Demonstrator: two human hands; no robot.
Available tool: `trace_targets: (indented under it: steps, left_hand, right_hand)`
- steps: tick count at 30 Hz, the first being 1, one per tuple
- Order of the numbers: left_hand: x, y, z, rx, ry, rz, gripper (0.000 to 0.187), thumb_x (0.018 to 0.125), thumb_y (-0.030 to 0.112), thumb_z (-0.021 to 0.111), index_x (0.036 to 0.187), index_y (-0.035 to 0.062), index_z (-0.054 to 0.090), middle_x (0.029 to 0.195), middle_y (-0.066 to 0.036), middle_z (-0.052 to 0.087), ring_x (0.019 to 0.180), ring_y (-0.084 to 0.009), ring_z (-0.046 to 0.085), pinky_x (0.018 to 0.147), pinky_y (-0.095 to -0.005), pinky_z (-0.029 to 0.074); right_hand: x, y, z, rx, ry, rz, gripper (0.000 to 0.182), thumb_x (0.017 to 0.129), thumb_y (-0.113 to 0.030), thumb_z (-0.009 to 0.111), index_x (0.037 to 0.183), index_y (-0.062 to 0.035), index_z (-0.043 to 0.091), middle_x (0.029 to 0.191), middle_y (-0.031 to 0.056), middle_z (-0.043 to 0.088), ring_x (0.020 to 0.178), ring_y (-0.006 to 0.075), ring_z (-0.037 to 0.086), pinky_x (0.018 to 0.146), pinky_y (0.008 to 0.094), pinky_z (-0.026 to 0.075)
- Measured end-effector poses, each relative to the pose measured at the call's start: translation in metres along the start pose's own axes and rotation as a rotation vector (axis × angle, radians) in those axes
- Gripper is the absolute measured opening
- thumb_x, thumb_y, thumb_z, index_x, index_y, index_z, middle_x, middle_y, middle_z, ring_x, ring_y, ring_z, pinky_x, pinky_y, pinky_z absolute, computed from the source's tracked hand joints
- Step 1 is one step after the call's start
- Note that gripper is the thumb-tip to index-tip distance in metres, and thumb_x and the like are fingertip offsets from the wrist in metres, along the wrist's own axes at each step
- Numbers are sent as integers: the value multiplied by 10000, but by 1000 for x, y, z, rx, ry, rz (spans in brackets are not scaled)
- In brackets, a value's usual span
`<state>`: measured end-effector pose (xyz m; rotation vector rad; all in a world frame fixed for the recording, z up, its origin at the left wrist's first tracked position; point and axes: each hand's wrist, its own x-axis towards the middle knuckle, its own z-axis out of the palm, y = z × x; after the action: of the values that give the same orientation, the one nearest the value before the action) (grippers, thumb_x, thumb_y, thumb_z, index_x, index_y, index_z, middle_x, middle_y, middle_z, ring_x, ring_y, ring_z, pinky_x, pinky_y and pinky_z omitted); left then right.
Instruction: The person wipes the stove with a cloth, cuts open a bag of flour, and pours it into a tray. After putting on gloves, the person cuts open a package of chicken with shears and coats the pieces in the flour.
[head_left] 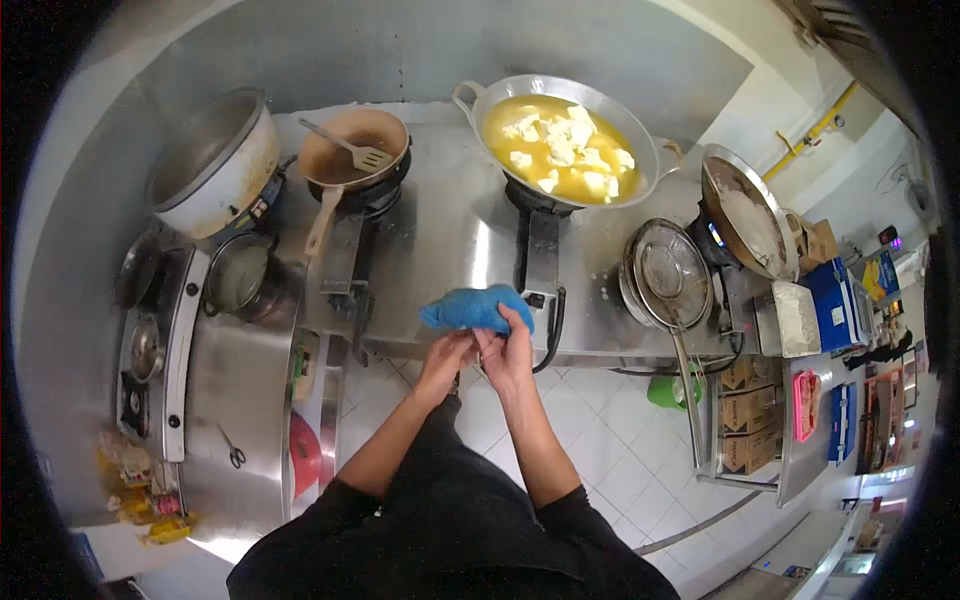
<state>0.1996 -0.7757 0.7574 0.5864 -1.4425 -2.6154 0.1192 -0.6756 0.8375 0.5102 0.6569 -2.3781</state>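
Observation:
A blue bundle (475,308), which looks like a cloth or a filled plastic bag, is held in front of my body at the counter's front edge. My right hand (510,352) grips its right end, thumb laid over the blue surface. Close beside it, my left hand (448,362) has its fingers drawn together at the bundle's lower edge; the fingertips are partly hidden. Beyond the hands, a large two-handled wok (650,135) holds yellow oil with pale white chunks (570,145) floating in it.
On the left are a tan frying pan (325,215) with a slotted turner (370,157), a big white pot (225,180) and scissors (233,450). To the right, a long-handled strainer (685,370) overhangs the counter edge. Another wok (745,215) and a metal tray (790,320) stand farther right.

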Motion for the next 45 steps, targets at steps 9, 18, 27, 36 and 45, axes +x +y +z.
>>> trace_targets:
  steps: [9, 18, 27, 36, 45]
  left_hand:
    - [192, 77, 48, -153, 3, 23, 258, 952, 35, 489, 1210, 26, 506, 1199, -108, 570, 1096, -223, 585, 927, -376, 499]
    - [272, 86, 79, -160, 38, 117, 166, 943, 21, 522, 1102, 4, 568, 1086, -96, 635, 1004, -212, 627, 885, -345, 523]
    - [282, 82, 112, -76, 236, 199, 108, 923, 30, 560, 1021, 35, 606, 1007, -55, 653, 887, -139, 631, 748, -287, 510]
    - [286, 108, 143, 108, 410, 132, 142, 893, 122, 644, 1004, 36, 624, 936, -33, 639, 788, -116, 620, 687, -250, 546]
    - [289, 128, 161, 250, 499, -32, 180, 914, 156, 604, 1074, 74, 592, 1004, -19, 604, 844, -126, 597, 717, -275, 521]
  right_hand:
    - [136, -70, 70, 30, 53, -116, 151, 912, -109, 563, 1024, -9, 554, 991, 114, 640, 911, 244, 666, 815, 332, 589]
    - [197, -126, 69, -109, 126, -3, 170, 882, -213, 644, 994, -106, 575, 905, 22, 641, 782, 132, 614, 695, 268, 513]
    - [181, -166, 66, -375, 48, 108, 288, 871, -304, 708, 1057, -108, 609, 911, -2, 618, 751, 97, 581, 634, 255, 481]
    - [180, -178, 42, -460, -77, 167, 266, 921, -355, 639, 1063, -138, 580, 874, -25, 598, 712, 84, 569, 608, 254, 460]
    - [159, -184, 9, -491, -43, 97, 289, 941, -309, 606, 1099, -77, 539, 899, 9, 588, 735, 95, 562, 640, 266, 468]
